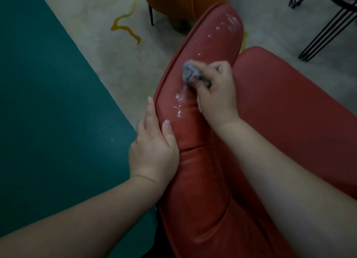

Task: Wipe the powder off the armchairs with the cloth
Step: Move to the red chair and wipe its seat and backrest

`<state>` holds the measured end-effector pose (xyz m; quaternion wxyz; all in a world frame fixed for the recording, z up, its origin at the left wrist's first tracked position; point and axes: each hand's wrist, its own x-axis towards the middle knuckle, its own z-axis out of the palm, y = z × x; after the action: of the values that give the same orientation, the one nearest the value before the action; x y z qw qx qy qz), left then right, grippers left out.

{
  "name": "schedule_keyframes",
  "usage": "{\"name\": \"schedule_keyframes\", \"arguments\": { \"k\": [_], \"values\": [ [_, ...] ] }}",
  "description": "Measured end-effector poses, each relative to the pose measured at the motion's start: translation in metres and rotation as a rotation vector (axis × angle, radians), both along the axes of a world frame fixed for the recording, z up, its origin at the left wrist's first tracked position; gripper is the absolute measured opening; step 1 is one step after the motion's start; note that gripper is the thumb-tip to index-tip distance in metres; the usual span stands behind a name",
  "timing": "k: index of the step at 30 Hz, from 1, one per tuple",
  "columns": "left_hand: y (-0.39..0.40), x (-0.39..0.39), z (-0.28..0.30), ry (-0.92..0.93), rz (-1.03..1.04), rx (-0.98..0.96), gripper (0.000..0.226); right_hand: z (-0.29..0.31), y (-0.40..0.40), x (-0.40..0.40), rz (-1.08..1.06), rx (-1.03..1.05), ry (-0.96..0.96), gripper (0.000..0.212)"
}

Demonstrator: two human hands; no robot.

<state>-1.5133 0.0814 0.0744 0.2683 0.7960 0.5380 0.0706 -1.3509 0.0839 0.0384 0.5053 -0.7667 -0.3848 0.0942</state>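
The cloth, a grey wad, sits pressed on the top of the red armrest, about midway along it. The right hand has its grip closed round the cloth, fingers curled over the wad. White powder lies in a streak just nearer than the cloth, and more powder is smeared toward the armrest's far end. The left hand lies flat against the armrest's outer edge, fingers straight and thumb on top, holding nothing.

Likely troubles: the wad is small and bunched, so a stroke may only smear the powder along the shiny leather rather than lift it; a push toward the outer edge could spill powder onto the floor; a loose corner might slip out of the fingers.

The armrest is narrow and rounded, falling away on both sides, with the seat just inside it. Along its length the way is open to the far end. An orange chair stands beyond that end, well apart.
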Motion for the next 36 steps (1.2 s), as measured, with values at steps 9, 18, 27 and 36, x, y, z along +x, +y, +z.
{"name": "schedule_keyframes", "arguments": {
  "k": [9, 18, 27, 36],
  "values": [
    [0.001, -0.002, -0.004, -0.051, 0.016, 0.009, 0.056, 0.003, -0.029, -0.027, 0.186, 0.008, -0.125, 0.037],
    [0.001, -0.002, -0.004, -0.029, -0.001, 0.003, 0.068, 0.014, -0.008, -0.035, 0.319, 0.003, -0.191, 0.035],
    [0.002, -0.004, -0.002, -0.073, -0.016, -0.019, 0.069, 0.007, -0.025, -0.036, 0.036, -0.046, -0.036, 0.041],
    [0.001, -0.003, -0.002, -0.081, -0.014, -0.014, 0.07, 0.005, -0.006, -0.013, -0.052, -0.051, -0.038, 0.036]
  ]
}}
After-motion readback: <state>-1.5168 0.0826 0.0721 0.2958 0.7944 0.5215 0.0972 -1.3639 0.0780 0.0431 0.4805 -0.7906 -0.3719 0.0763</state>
